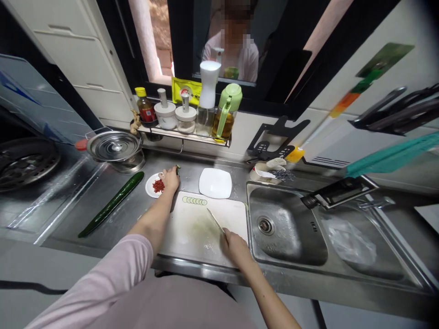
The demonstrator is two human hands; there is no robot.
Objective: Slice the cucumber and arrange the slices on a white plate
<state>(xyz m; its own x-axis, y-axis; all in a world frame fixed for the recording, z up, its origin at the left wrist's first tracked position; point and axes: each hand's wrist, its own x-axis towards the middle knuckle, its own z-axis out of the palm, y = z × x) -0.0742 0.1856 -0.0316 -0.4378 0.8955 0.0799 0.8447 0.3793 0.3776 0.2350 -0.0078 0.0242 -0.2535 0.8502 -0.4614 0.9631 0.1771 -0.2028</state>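
Observation:
My left hand (170,179) reaches over the right rim of a small white plate (148,187) that holds chopped red pieces (158,185). Its fingers are curled in, and what they hold, if anything, is hidden. A small dark green piece (178,170) shows at the far side of this hand. The knife (216,220) is in my right hand (235,246), its blade angled up and left above the white cutting board (178,237). Thin cucumber slices (195,200) lie in an overlapping row along the board's far edge. Damp greenish marks stain the board's middle.
A whole cucumber (111,203) lies to the left, near a lidded steel pot (118,157). Behind the board sits a white square dish (215,183). The sink (288,224) adjoins the board's right side. Seasoning jars (166,116) and an oil bottle (226,114) stand on a rack.

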